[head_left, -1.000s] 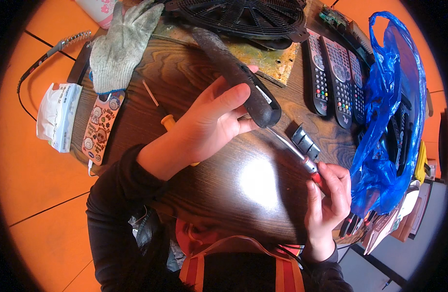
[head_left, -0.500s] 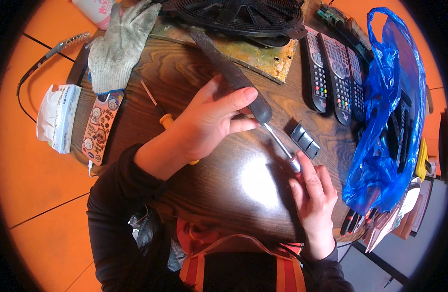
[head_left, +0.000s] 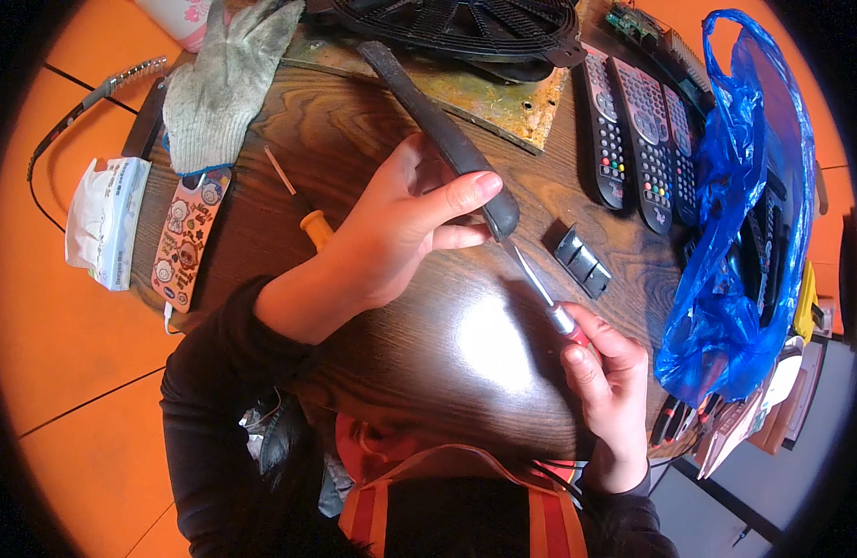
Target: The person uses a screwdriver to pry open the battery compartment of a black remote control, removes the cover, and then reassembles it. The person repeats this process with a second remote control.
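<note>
My left hand [head_left: 424, 209] is closed around a dark remote control [head_left: 428, 121], held tilted above the table with its thumb along the near end. In my right hand [head_left: 610, 372] is a screwdriver [head_left: 540, 284] with a metal shaft and red handle, pinched between thumb and fingers. Its tip meets the near end of the remote; whether it sits in a seam is too small to tell. A small black battery cover [head_left: 582, 264] lies on the table right of the shaft. Left of my left wrist lies another screwdriver [head_left: 317, 227], yellow-handled and partly hidden by my forearm.
Several remotes [head_left: 644, 139] lie at the back right beside a blue plastic bag [head_left: 726, 279]. A black fan [head_left: 456, 28] rests on a stained board [head_left: 512, 107] at the back. Leftward are a work glove [head_left: 224, 102], a patterned phone [head_left: 186, 242] and a tissue pack [head_left: 107, 223].
My right hand has shifted slightly down and its fingers have curled closer round the red handle. The screwdriver's tip stays at the remote's near end. My left hand has barely moved.
</note>
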{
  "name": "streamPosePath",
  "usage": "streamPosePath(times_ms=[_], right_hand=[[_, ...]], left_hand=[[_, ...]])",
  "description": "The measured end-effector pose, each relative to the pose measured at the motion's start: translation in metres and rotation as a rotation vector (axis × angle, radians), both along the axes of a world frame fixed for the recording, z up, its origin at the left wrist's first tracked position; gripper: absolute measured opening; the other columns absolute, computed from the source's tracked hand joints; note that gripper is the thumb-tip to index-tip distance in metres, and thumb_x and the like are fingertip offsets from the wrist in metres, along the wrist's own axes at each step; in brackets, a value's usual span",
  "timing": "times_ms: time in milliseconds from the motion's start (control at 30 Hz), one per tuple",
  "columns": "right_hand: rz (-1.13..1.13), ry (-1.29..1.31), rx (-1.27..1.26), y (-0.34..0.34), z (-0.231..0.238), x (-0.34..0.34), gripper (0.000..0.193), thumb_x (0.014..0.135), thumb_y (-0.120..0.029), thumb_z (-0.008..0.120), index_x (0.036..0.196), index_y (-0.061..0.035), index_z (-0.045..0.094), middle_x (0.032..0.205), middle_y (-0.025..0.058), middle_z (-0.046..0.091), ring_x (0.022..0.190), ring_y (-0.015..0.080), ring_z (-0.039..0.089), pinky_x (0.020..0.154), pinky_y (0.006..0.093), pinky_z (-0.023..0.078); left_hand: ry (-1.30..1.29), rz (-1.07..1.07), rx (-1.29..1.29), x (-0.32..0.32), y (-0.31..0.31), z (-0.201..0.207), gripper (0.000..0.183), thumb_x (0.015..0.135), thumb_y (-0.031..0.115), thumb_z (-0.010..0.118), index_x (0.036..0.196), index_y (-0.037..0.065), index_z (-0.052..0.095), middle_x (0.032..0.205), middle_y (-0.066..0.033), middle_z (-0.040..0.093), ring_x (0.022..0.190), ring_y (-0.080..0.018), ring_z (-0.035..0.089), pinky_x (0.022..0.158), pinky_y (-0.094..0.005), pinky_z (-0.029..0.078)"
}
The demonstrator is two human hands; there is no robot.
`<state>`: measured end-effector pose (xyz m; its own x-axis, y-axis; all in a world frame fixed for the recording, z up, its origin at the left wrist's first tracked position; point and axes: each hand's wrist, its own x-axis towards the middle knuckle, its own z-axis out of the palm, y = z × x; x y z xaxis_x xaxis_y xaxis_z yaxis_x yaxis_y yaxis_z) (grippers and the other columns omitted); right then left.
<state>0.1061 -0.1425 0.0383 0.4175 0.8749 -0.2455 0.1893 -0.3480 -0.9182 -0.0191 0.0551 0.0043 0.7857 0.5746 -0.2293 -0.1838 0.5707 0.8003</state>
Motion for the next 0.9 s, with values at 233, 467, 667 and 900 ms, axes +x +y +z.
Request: streamPosePath(times_ms=[233,467,667,900], right_hand=[[-0.032,0.099,-0.003,0.003,-0.001,-0.001,0.035,0.079,-0.009,0.063,0.112,-0.0015,0.057,0.080,0.0056,0.061,0.068,0.0090,0.054,0.062,0.0222,0.043],[-0.062,-1.092,0.288,0.013,-0.010,-0.006,0.050,0.057,-0.002,0.074,0.105,-0.0149,0.065,0.067,0.0039,0.047,0.054,0.0153,0.047,0.048,0.0250,0.040],[-0.035,-0.840,0.244,0.012,-0.009,-0.019,0.045,0.066,-0.002,0.071,0.110,-0.0075,0.061,0.064,0.0064,0.048,0.052,0.0155,0.048,0.048,0.0266,0.041],[-0.064,0.152,0.087,0.006,-0.002,-0.010,0.034,0.084,-0.009,0.057,0.117,-0.0002,0.053,0.065,-0.0005,0.052,0.055,0.0050,0.044,0.049,0.0206,0.039]], left_hand=[[0.006,0.025,0.025,0.001,0.001,0.005,0.039,0.079,0.015,0.064,0.110,0.006,0.041,0.099,-0.0051,0.052,0.092,-0.0161,0.055,0.079,-0.0351,0.049],[-0.082,0.075,-0.046,-0.003,-0.001,0.009,0.039,0.079,0.013,0.064,0.111,0.005,0.043,0.101,-0.0062,0.052,0.094,-0.0182,0.054,0.087,-0.0397,0.046],[-0.114,0.063,-0.069,-0.002,-0.001,0.005,0.044,0.080,0.019,0.063,0.117,0.005,0.041,0.107,-0.0063,0.052,0.097,-0.0182,0.054,0.089,-0.0418,0.044],[-0.115,0.064,-0.024,-0.002,-0.004,0.005,0.044,0.081,0.017,0.063,0.117,0.004,0.042,0.107,-0.0066,0.054,0.100,-0.0188,0.054,0.087,-0.0400,0.046]])
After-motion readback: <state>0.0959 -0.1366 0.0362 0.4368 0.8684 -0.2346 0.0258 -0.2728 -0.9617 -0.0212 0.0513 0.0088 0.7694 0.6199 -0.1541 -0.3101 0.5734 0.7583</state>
